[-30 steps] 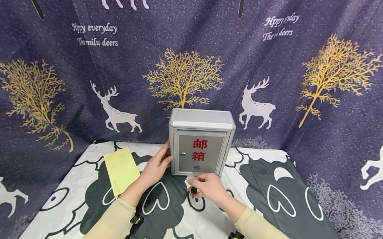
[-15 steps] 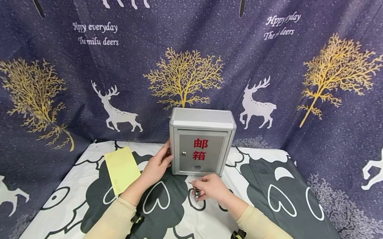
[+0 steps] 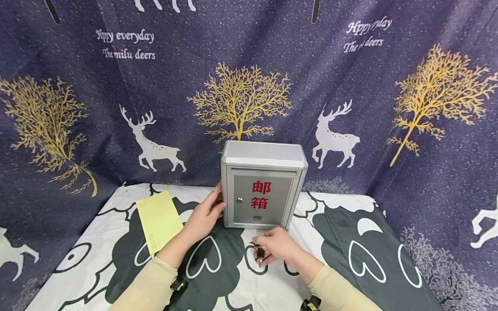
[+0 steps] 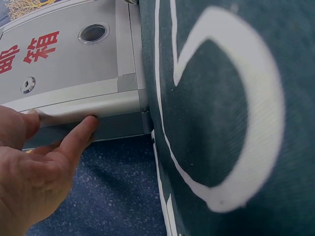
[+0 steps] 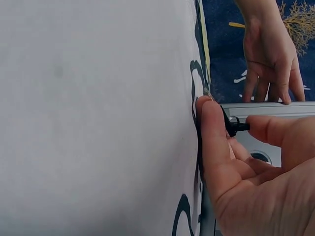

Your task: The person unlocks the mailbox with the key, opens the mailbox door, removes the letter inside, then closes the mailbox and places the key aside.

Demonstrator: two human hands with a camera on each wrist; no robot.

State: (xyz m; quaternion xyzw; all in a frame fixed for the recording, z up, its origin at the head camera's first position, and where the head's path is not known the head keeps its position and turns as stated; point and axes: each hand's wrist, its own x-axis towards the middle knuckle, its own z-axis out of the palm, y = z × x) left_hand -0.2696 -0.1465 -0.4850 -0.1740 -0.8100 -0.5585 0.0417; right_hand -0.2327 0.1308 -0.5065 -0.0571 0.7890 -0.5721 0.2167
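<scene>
A silver metal mailbox (image 3: 262,188) with red characters stands upright near the back of the table. Its front door bears a round keyhole lock (image 3: 239,200), and a slot runs across the top. My left hand (image 3: 204,218) rests against the mailbox's left side, thumb at the front edge and fingers extended along the side. In front of the mailbox's bottom edge, my right hand (image 3: 278,244) pinches small black-headed keys (image 3: 259,253) on a ring. The right wrist view shows the black key head (image 5: 238,127) between thumb and fingers, with part of the keys hidden.
A yellow envelope (image 3: 159,221) lies flat to the left, partly behind the left forearm. A black-and-white patterned cloth (image 3: 235,306) covers the table. Behind it hangs a dark blue curtain (image 3: 253,32) printed with deer and trees.
The keys have been turned about in my right hand's fingers, and that hand has shifted slightly right. My left hand has kept its place on the mailbox.
</scene>
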